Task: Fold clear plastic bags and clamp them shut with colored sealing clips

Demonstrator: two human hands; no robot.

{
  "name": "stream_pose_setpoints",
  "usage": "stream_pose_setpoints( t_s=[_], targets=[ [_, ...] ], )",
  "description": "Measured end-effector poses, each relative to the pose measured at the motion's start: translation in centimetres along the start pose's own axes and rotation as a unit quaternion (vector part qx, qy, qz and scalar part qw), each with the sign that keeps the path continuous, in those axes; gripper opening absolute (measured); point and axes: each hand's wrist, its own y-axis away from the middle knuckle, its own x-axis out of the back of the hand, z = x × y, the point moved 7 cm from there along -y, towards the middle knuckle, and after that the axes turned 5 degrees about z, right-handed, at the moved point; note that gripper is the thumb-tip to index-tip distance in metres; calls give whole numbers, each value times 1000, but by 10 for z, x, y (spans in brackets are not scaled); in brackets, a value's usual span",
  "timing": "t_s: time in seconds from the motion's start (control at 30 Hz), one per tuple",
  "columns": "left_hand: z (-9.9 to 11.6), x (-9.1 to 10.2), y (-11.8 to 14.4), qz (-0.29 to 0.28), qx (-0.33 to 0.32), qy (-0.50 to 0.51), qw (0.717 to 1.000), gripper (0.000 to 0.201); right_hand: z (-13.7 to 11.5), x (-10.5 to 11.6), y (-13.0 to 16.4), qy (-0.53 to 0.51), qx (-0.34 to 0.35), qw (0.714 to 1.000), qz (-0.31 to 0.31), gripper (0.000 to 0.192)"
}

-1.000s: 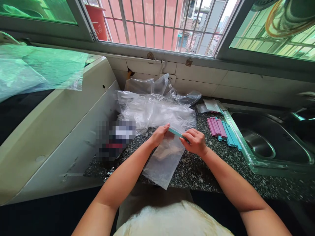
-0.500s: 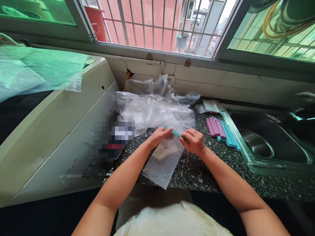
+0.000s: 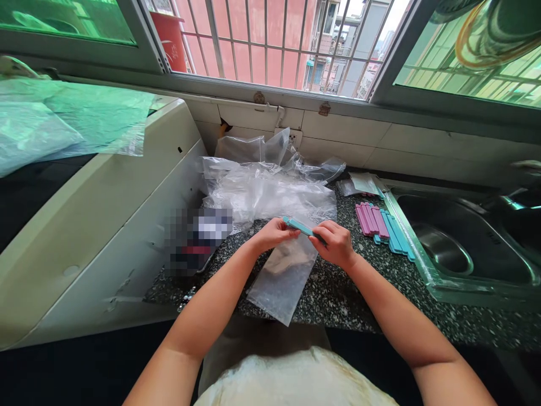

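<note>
With my left hand (image 3: pixel 274 233) and right hand (image 3: pixel 336 244) both pinched shut on the teal sealing clip (image 3: pixel 301 227) atop the clear bag (image 3: pixel 284 274), I fear the bag's slick mouth slips free.

teal clip (image 3: pixel 301 227) across clear bag (image 3: pixel 284 274) mouth

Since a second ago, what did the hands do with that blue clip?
The left hand slid its fingers over the end of the teal sealing clip, closing around it. The right hand kept pinching the other end. The clear plastic bag under the clip, the pile of plastic bags and the spare pink and teal clips stayed put.
</note>
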Motion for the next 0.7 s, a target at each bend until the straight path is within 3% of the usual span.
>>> stream_pose_setpoints(
  t_s=[0.7],
  targets=[
    [-5,6,-5,18,-4,19,1000,21,0,2,0,-37,6,999,12,9]
  ],
)
